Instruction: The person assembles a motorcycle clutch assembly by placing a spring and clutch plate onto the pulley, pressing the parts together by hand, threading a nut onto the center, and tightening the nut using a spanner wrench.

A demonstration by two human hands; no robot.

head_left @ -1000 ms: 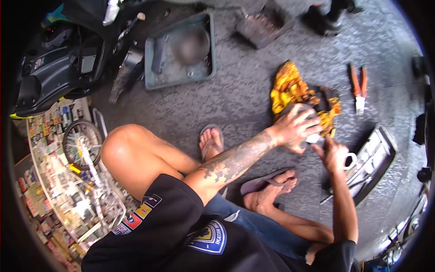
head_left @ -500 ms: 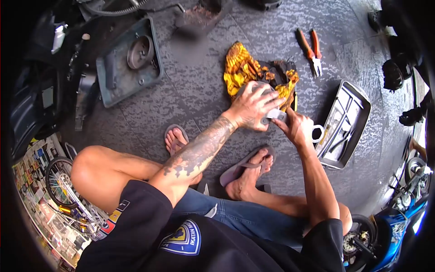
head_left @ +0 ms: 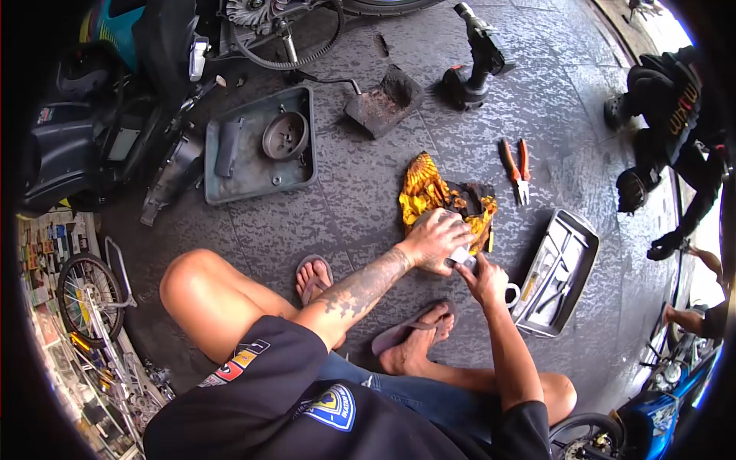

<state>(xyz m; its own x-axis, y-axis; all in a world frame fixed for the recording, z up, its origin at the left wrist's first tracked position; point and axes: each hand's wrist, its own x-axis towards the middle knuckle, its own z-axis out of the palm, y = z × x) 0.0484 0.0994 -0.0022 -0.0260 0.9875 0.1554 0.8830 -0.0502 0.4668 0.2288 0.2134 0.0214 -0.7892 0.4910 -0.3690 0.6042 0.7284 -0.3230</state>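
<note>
My left hand [head_left: 438,241] curls over a greyish part, mostly hidden under its palm and fingers, at the near edge of a crumpled yellow-and-black patterned cloth [head_left: 422,193]. My right hand [head_left: 486,280] is closed, with thumb and fingers pinching a small pale grey piece [head_left: 461,256] against the right side of what the left hand covers. What exactly the left hand grips cannot be made out. Just right of my right hand, a white ring-shaped thing [head_left: 512,294] lies on the floor beside a tool tray [head_left: 593,249].
Pliers with orange handles [head_left: 516,170] lie beyond the tray. A cordless power tool [head_left: 477,61] stands farther off. A dark scoop-like pan [head_left: 386,100] and a grey-green tray [head_left: 307,172] with a round drum part [head_left: 285,136] are ahead left. A person's arm [head_left: 707,264] shows at far right.
The view has tilted upward, bringing the power tool and motorcycle parts into sight. Both hands stay together by the cloth, with only slight shifts of the fingers.
</note>
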